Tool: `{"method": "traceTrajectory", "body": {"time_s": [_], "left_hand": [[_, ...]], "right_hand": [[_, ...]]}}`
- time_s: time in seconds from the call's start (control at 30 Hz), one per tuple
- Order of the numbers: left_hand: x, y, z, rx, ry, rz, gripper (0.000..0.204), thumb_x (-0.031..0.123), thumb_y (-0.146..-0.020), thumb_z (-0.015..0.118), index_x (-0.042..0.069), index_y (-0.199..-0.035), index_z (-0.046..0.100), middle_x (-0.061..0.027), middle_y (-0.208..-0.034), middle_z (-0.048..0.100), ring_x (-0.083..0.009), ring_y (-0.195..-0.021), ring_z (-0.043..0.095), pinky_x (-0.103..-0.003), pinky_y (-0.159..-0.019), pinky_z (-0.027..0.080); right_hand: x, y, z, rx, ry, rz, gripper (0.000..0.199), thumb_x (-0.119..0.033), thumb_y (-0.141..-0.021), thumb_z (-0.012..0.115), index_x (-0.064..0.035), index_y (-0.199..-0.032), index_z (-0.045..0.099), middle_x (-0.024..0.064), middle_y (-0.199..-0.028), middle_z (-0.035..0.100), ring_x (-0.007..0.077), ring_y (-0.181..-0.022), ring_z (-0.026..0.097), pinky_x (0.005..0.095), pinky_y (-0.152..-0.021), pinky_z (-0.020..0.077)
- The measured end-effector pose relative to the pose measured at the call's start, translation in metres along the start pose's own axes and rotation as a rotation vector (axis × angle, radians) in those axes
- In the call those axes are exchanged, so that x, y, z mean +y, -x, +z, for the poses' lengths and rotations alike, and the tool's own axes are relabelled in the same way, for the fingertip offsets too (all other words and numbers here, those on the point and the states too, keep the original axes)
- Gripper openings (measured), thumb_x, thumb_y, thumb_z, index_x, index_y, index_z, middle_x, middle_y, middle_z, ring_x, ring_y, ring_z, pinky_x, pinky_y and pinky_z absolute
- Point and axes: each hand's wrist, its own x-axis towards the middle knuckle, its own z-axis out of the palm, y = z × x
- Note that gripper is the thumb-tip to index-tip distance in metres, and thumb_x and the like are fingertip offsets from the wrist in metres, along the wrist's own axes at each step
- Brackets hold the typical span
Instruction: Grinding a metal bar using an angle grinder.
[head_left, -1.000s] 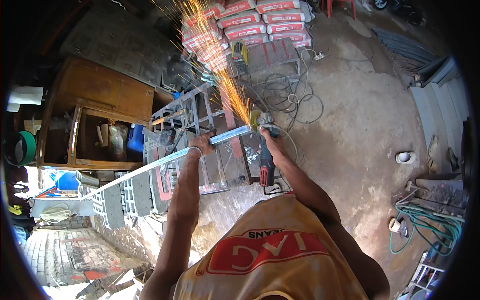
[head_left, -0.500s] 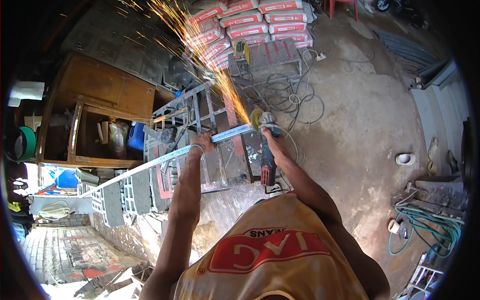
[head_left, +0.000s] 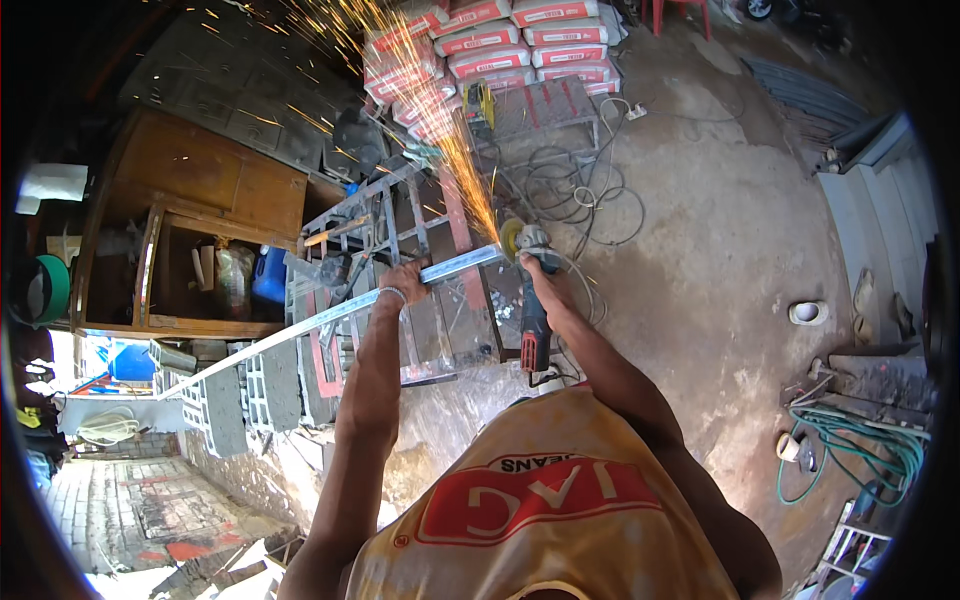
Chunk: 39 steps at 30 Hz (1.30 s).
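Observation:
My left hand (head_left: 404, 281) is wrapped round a long silvery metal bar (head_left: 463, 264), which runs from the middle of the view down to the far left. In my right hand (head_left: 541, 277) is an angle grinder (head_left: 534, 310), gripped near its head. The grinder's yellowish disc (head_left: 513, 236) meets the bar's right end. A stream of orange sparks (head_left: 462, 165) flies from that contact up and to the left. Beneath the bar is a metal frame (head_left: 418, 215) of welded bars, partly red.
Red-and-white sacks (head_left: 487, 40) are stacked at the back. A wooden cabinet (head_left: 205, 175) and concrete blocks (head_left: 225, 410) stand left. Cables (head_left: 600, 190) coil on the floor beyond the grinder. To the right lie a green hose (head_left: 850, 440) and a white cap-like object (head_left: 808, 313).
The sparks have shifted slightly and spread wider at the upper left. Both hands keep their grips on the bar and the grinder, almost unmoved.

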Motion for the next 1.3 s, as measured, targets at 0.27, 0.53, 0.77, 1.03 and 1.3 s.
{"method": "traceTrajectory", "body": {"time_s": [0.27,0.53,0.77,1.03,1.3], "left_hand": [[0.001,0.0,0.001,0.023,-0.001,0.015,0.05,0.036,-0.085,0.071,0.029,-0.134,0.061,-0.0128,-0.123,0.074,-0.0325,-0.114,0.071,-0.045,-0.098,0.055],[0.0,0.004,0.003,0.098,0.024,0.026,0.043,0.034,-0.086,0.069,0.028,-0.128,0.064,-0.0136,-0.115,0.075,-0.0347,-0.108,0.072,-0.047,-0.094,0.057],[0.002,0.012,0.013,0.136,-0.021,-0.054,0.041,0.034,-0.085,0.07,0.027,-0.125,0.064,-0.0141,-0.111,0.076,-0.0342,-0.103,0.074,-0.048,-0.089,0.059],[-0.001,0.022,0.03,0.267,0.022,-0.06,0.046,0.033,-0.081,0.076,0.023,-0.124,0.061,-0.0135,-0.101,0.078,-0.0352,-0.097,0.075,-0.049,-0.084,0.059],[0.012,0.029,0.032,0.324,0.041,-0.12,0.038,0.03,-0.082,0.076,0.019,-0.113,0.058,-0.0143,-0.092,0.078,-0.0361,-0.09,0.076,-0.05,-0.082,0.058]], "right_hand": [[0.016,-0.012,-0.002,0.033,0.038,-0.021,0.054,-0.051,-0.082,0.082,-0.0017,-0.1,0.067,0.0085,-0.076,0.067,0.0201,-0.056,0.066,0.035,-0.051,0.0538],[0.023,-0.019,-0.004,0.063,0.056,0.06,0.055,-0.052,-0.082,0.081,-0.0017,-0.1,0.068,0.0086,-0.079,0.067,0.0192,-0.059,0.066,0.0353,-0.053,0.0538],[0.01,-0.017,-0.002,0.072,0.129,0.012,0.063,-0.055,-0.078,0.083,0.0004,-0.104,0.067,0.0097,-0.085,0.068,0.0196,-0.061,0.066,0.0372,-0.053,0.0547],[0.006,-0.01,-0.002,0.026,-0.017,0.117,0.064,-0.054,-0.078,0.083,0.0009,-0.105,0.066,0.0067,-0.081,0.064,0.0187,-0.062,0.065,0.0364,-0.053,0.0541],[0.003,-0.013,-0.007,-0.03,0.069,0.091,0.067,-0.056,-0.078,0.082,0.0014,-0.112,0.073,0.0094,-0.098,0.071,0.0186,-0.081,0.066,0.0377,-0.072,0.0523]]}}
